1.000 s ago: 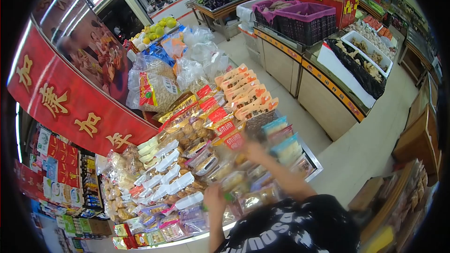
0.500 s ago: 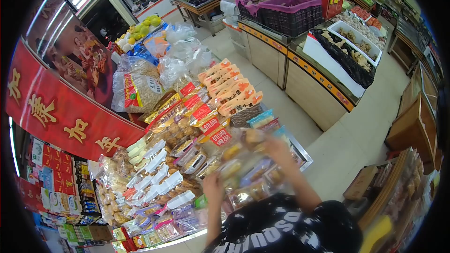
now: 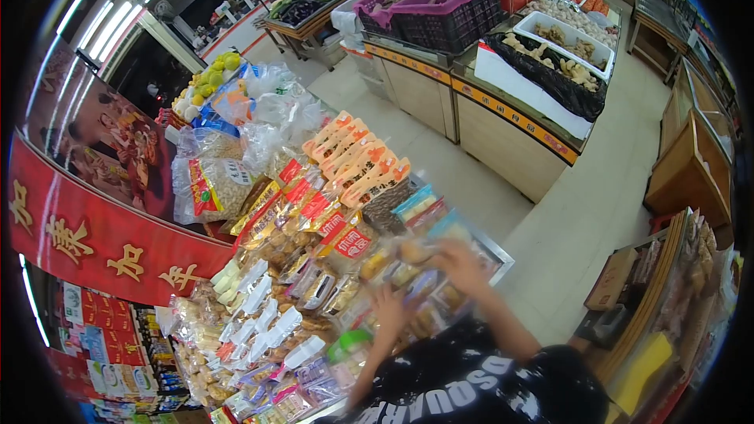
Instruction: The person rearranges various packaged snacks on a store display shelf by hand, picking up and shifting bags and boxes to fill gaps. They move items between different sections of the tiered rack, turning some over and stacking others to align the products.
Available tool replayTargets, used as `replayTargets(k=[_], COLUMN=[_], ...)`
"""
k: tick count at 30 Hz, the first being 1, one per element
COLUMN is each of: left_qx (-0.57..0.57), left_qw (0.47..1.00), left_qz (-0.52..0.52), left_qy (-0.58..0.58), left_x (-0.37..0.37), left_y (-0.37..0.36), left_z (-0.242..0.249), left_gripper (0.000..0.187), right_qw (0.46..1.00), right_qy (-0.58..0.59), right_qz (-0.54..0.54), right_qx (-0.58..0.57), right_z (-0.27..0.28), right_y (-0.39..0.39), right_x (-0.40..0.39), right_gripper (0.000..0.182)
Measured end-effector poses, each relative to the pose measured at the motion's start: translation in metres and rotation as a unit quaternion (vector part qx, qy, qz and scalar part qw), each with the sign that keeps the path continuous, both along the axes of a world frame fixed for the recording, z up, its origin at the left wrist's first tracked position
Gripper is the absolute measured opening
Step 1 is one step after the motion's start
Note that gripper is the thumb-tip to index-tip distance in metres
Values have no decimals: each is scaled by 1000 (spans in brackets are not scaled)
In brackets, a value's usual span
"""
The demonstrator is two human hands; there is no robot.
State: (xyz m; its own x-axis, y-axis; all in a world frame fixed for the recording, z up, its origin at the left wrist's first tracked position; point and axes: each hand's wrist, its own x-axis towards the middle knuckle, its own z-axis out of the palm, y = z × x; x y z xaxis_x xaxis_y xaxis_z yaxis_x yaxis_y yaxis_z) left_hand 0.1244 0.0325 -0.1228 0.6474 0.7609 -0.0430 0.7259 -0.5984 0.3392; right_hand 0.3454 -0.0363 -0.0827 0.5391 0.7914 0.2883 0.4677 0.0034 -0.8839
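Note:
My left hand (image 3: 390, 312) rests over the clear-wrapped snack packs on the display, its fingers stretched out and slightly apart. To its upper right, my right hand (image 3: 462, 265) is blurred by motion, its fingers curled at the end of a clear pack of brown pastry (image 3: 416, 250). Yellowish wrapped pastries (image 3: 375, 264) lie between the two hands. Purple-wrapped packs (image 3: 424, 284) sit just below the right hand. A green-topped pack (image 3: 349, 344) lies left of my left wrist.
Red-labelled bags (image 3: 345, 239) and orange-topped bags (image 3: 375, 177) stand behind the packs. The display's metal edge (image 3: 496, 259) is on the right. Across the aisle, a counter (image 3: 503, 126) bears black crates (image 3: 463, 27). A wooden shelf (image 3: 640, 306) stands at lower right.
My left hand has moved right, closer to my right hand, and its fingers have stretched out. The blurred packs between the hands now sit lower and show more clearly. The view has shifted slightly.

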Motion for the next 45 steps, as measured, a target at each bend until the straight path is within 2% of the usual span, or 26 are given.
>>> replayTargets(k=[2,4,6,7,8,9,10,12,13,14,16,17,19,20,22,23,24,25,26,28,29,32,35,41,43,45], left_qx=[108,119,132,27,-78,-76,-56,-32,-27,-22,-8,1,11,24,21,47,71,60,51,53,58,36,78,47,44,-51], left_qw=[992,992,989,999,995,995,996,997,995,991,982,970,958,944,938,946,954,961,967,975,982,983,977,978,980,991], left_qz=[-37,-47,-58,-20,18,24,33,47,85,122,175,226,259,289,299,270,241,210,177,144,109,106,103,127,116,65], left_qy=[55,21,-12,-38,-65,-64,-60,-55,-54,-52,-71,-90,-122,-157,-175,-170,-166,-171,-177,-162,-145,-145,-171,-159,-155,-107], left_x=[-6,-6,-16,-25,-33,-39,-44,-59,-72,-85,-104,-109,-102,-97,-87,-81,-74,-59,-43,-22,-11,12,13,3,7,17], left_y=[6,2,2,4,6,4,-1,-2,-5,-6,-8,-12,-15,-13,-4,3,9,15,21,34,40,39,39,47,42,32], left_z=[-19,4,24,30,37,53,76,96,98,100,108,111,123,127,125,116,110,110,109,78,61,34,20,13,11,17], left_gripper=[48,44,41,34,26,26,25,24,24,24,25,25,25,25,26,27,27,28,29,29,28,28,26,26,26,27], right_qw=[998,992,961,961,932,893,893,823,841,841,898,898,919,919,894,893,865,833,831,881,882,894,886,922,948,960], right_qy=[-35,-73,-217,-216,-267,-317,-317,-428,-336,-335,-316,-314,-348,-347,-269,-270,-299,-325,-327,-268,-272,-299,-348,-279,-225,-208], right_qz=[47,102,162,166,207,246,251,267,329,332,297,299,179,182,302,304,311,315,314,271,266,201,177,249,224,186], right_qx=[-1,-8,-57,-54,-130,-204,-200,-262,-269,-265,-72,-72,-43,-43,-191,-195,-257,-319,-322,-280,-280,-266,-252,-98,-6,-16], right_z=[11,14,-3,-1,1,-1,-16,-54,-52,-58,-76,-75,-32,-34,-47,-58,-79,-84,-89,-85,-84,-89,-104,-42,3,29], right_y=[29,58,95,108,119,127,134,148,144,139,130,122,91,84,59,50,43,37,33,30,32,42,44,12,-5,-15], right_x=[-5,-8,-14,-19,-26,-30,-37,-54,-52,-49,-48,-51,-55,-57,-58,-56,-53,-51,-47,-36,-35,-42,-42,-12,6,18], right_gripper=[34,33,28,28,27,25,25,26,27,27,30,30,27,27,29,29,30,32,32,25,25,23,21,19,15,14])
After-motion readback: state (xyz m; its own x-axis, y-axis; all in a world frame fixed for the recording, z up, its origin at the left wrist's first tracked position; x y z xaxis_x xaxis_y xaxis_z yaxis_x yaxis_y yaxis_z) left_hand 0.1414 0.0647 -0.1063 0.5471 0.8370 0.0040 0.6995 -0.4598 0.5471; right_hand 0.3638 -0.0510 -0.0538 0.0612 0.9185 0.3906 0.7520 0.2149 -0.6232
